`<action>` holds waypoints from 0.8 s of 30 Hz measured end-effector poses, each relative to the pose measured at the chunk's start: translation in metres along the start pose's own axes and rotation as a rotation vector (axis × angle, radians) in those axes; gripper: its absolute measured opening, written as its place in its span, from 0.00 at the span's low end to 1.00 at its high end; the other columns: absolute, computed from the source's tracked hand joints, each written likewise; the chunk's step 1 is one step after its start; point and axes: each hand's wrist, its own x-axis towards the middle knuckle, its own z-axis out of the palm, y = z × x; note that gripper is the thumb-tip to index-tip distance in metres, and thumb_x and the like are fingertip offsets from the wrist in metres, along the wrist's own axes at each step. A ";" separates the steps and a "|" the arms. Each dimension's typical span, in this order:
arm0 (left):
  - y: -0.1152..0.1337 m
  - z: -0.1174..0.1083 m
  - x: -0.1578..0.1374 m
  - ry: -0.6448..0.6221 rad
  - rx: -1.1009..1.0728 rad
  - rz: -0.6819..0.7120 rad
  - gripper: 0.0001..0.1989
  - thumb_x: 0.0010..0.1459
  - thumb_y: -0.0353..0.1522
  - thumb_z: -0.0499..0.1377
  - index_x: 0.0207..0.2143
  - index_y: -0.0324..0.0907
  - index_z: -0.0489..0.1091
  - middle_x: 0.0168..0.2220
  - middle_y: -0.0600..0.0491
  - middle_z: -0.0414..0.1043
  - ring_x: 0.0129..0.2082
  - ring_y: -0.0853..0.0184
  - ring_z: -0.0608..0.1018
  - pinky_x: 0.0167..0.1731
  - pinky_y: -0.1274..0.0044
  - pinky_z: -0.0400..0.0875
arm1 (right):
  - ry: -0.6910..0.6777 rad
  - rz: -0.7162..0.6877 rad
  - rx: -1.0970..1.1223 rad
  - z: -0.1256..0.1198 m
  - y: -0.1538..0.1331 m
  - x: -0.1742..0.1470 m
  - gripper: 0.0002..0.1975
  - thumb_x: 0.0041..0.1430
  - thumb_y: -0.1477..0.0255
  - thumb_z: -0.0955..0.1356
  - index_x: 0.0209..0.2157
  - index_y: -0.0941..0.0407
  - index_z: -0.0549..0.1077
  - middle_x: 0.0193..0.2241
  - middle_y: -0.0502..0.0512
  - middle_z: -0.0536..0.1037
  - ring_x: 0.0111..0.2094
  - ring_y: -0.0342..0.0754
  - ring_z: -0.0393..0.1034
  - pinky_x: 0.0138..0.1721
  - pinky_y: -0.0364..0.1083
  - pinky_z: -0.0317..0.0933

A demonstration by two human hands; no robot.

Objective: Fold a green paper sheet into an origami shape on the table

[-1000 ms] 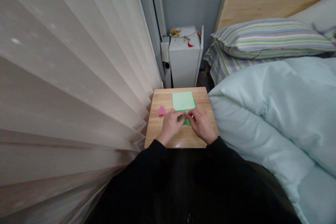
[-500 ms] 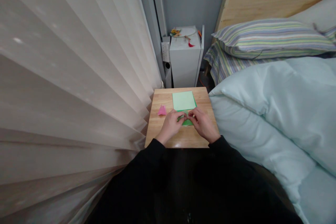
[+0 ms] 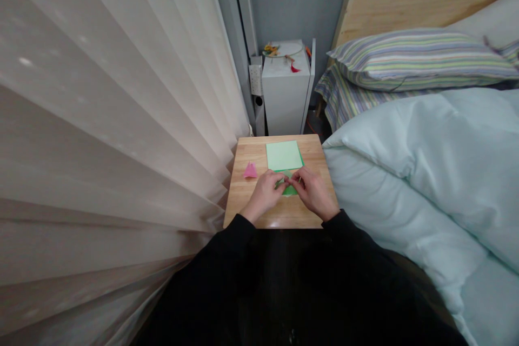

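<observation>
Both hands meet over a small wooden table, pinching a piece of green folding paper (image 3: 290, 190) between thumbs and fingertips. My left hand (image 3: 266, 189) is closed on the paper's left side, and my right hand (image 3: 311, 188) is closed on its right side, the fingertips almost touching. Part of the paper is hidden behind the fingers, so its folds cannot be made out. Just beyond the hands lies a stack of light green paper sheets (image 3: 284, 155), with a darker green edge showing. A folded pink paper piece (image 3: 250, 170) stands left of my left hand.
The wooden table (image 3: 279, 220) has a pleated curtain (image 3: 162, 119) close on its left and a bed with a pale blue quilt (image 3: 405, 173) on its right. Behind it stands a white cabinet (image 3: 285, 97) with small ornaments on top. A striped pillow (image 3: 421, 59) lies on the bed.
The fingertips have shifted very slightly on the green paper. Everything else looks the same.
</observation>
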 end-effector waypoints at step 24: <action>0.000 0.000 -0.001 -0.072 -0.001 0.012 0.09 0.59 0.28 0.64 0.25 0.40 0.74 0.27 0.54 0.68 0.33 0.65 0.74 0.35 0.74 0.68 | 0.029 0.036 0.081 -0.002 -0.008 -0.001 0.16 0.68 0.66 0.67 0.25 0.54 0.67 0.24 0.49 0.69 0.26 0.45 0.63 0.29 0.45 0.54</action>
